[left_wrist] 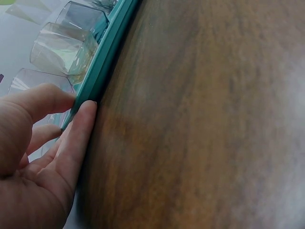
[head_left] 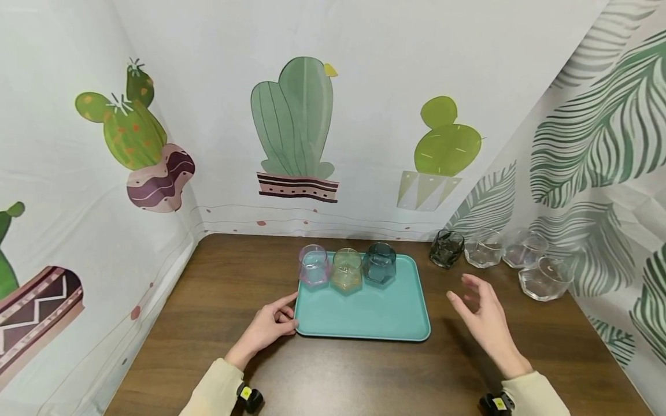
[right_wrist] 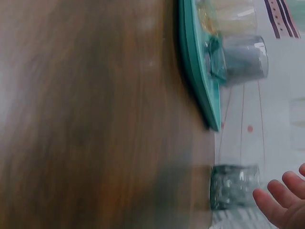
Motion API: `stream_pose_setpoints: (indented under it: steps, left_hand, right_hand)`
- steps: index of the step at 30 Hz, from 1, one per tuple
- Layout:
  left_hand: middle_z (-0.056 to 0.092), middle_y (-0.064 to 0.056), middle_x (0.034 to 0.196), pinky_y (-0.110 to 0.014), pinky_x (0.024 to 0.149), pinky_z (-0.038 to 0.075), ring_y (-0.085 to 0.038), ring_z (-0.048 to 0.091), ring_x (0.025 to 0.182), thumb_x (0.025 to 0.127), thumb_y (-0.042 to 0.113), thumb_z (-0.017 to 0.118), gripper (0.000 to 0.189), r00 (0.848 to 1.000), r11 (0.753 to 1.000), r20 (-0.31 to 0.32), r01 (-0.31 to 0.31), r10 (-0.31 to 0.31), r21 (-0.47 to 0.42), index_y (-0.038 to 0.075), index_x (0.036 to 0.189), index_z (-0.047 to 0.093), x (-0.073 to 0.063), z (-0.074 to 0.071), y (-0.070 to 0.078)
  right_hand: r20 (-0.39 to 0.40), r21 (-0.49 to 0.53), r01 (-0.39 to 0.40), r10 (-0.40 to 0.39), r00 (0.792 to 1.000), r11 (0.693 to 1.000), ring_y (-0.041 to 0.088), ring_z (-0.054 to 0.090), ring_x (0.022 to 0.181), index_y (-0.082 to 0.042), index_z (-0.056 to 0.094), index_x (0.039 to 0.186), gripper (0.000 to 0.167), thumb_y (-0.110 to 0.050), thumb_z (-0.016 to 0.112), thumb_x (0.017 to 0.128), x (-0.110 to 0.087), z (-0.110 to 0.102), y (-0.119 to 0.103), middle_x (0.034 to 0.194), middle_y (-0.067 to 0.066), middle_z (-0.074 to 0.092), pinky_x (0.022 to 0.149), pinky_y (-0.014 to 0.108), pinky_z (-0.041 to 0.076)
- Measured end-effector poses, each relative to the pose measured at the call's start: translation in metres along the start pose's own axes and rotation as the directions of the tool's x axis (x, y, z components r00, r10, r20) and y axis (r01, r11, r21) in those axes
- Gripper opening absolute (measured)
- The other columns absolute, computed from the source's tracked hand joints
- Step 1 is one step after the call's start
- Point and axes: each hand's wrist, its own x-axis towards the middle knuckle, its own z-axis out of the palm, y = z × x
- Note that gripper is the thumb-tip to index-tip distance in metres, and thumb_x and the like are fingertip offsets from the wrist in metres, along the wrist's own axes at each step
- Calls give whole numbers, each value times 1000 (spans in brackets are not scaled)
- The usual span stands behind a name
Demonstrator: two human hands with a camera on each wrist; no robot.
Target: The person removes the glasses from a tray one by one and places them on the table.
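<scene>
Teal tray (head_left: pixel 364 315) with long axis from 9 to 3 o'clock, open room toward 6, lined toward 12 with pink, amber and blue glasses (head_left: pixel 347 271), pinched at its rim near 9 by the left hand (head_left: pixel 266 328). Past a stretch of table (head_left: pixel 442 364) at 3, the right hand (head_left: pixel 488 320) with fingers loosely spread, cut off in the right wrist view; toward 2, a dark glass (head_left: pixel 446 249) and faint, hard-to-outline clear glasses (head_left: pixel 545 281)

Bare tabletop (head_left: pixel 437 283) gives passage between the right hand (head_left: pixel 484 318) and the teal tray (head_left: pixel 364 315). Ahead of that hand, a dark glass (head_left: pixel 446 249) and three clear glasses (head_left: pixel 545 279) obstruct.
</scene>
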Motion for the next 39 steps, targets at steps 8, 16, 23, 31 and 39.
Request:
stream_pose_setpoints:
  steps: [8,16,23,31,39]
  left_hand:
    - [61,-14,102,-29,71,65,-15,65,77,91,-2,74,69,1000,1000,7,-14,14,-3,-7,153,44,2,1,-1]
    - [61,-16,103,-29,71,65,-14,65,76,91,-2,75,70,1000,1000,8,-15,15,-9,-7,153,44,2,1,0]
    - [62,-13,100,-27,69,65,-13,66,75,90,-1,76,68,1000,999,-24,-7,8,46,-5,152,48,2,3,3]
    - [61,-10,95,-24,60,63,-12,65,69,86,-4,76,59,978,986,-209,18,17,166,-4,143,59,-2,20,11]
    - [64,-11,102,-21,61,60,-15,64,80,85,-4,77,56,954,954,-279,-19,107,300,-6,139,62,-2,25,12]
  right_hand:
    - [83,19,58,-59,995,998,39,60,117,2,49,144,58,-15,76,96,6,23,-12,134,22,56,93,20,53]
    - [156,70,98,-108,982,993,41,58,122,3,47,146,64,-16,79,94,18,48,-26,138,22,53,94,55,56]
    - [218,109,65,-88,972,992,43,53,128,3,43,149,69,-20,79,95,34,70,-34,143,25,49,98,60,55]
    - [304,164,-54,2,953,985,46,45,137,-2,36,155,78,-30,78,96,52,90,-40,154,24,40,107,63,49]
    - [387,167,-133,60,920,977,46,39,143,-4,28,161,88,-36,78,95,68,105,-43,161,23,32,110,63,47]
